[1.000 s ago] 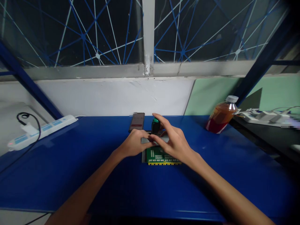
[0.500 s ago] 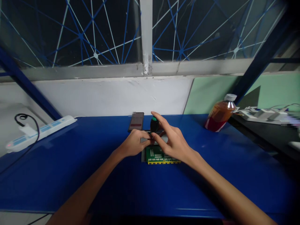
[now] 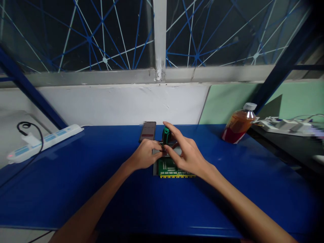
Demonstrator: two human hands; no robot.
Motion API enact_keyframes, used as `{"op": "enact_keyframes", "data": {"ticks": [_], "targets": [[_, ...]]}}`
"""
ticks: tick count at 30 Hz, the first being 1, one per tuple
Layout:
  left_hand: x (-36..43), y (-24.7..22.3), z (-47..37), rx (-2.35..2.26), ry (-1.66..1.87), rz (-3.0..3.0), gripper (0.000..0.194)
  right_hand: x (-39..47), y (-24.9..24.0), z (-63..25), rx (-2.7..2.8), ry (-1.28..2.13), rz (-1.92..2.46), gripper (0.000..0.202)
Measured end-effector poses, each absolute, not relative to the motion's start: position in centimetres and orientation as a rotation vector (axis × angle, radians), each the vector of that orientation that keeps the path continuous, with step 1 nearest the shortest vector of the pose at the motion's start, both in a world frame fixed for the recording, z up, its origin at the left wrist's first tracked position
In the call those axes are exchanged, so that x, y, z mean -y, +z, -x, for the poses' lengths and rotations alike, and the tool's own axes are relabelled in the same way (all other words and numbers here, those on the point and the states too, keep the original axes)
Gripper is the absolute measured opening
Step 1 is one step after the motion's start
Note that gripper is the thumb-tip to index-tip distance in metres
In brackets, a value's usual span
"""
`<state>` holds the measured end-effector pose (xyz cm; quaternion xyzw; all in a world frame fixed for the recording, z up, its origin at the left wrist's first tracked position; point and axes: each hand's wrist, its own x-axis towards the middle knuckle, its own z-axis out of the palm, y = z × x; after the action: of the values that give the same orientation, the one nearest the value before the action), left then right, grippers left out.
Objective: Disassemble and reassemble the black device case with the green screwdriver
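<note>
A screwdriver (image 3: 166, 135) with a black and green handle stands upright over a green circuit board (image 3: 168, 166) with a yellow strip along its front edge. My right hand (image 3: 186, 150) has its thumb and fingers around the handle, the index finger reaching up beside its top. Low at the shaft, my left hand (image 3: 146, 153) is closed in a pinch, fingertips close to the right thumb. What those fingertips grip is hidden. Grey metal (image 3: 155, 168) shows at the board's left side, and my hands cover part of the board.
A phone (image 3: 147, 131) lies just behind my left hand on the blue table (image 3: 121, 202). To the left is a white power strip (image 3: 50, 140) with a black cable. A drink bottle (image 3: 239, 123) stands at the right, near another power strip (image 3: 286, 126).
The screwdriver handle has turned about its axis, so green stripes now face me. Both hands stay in nearly the same place; the view has shifted slightly.
</note>
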<state>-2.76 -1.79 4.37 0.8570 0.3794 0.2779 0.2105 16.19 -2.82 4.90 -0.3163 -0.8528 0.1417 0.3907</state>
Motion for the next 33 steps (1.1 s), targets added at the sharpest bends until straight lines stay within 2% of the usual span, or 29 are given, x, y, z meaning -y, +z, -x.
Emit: {"op": "enact_keyframes", "data": {"ticks": [8, 13, 18, 27, 33], "targets": [[1.71, 4.09, 2.94, -1.093, 0.768, -2.387, 0.015, 2.6, 4.99, -16.09, 2.168, 0.292, 0.858, 0.057], [1.74, 4.05, 2.76, -1.101, 0.805, -2.367, 0.021, 2.73, 5.13, -15.99, 2.186, 0.171, 0.824, 0.056], [1.78, 4.03, 2.59, -1.039, 0.804, -2.346, 0.028, 2.82, 5.16, -16.0, 2.18, 0.261, 0.839, 0.057], [1.68, 4.12, 2.63, -1.09, 0.864, -2.426, 0.017, 2.56, 4.62, -15.92, 2.155, 0.195, 0.865, 0.058], [1.63, 3.72, 2.37, -1.044, 0.905, -2.379, 0.03, 2.76, 4.79, -15.8, 2.14, 0.336, 0.826, 0.056]]}}
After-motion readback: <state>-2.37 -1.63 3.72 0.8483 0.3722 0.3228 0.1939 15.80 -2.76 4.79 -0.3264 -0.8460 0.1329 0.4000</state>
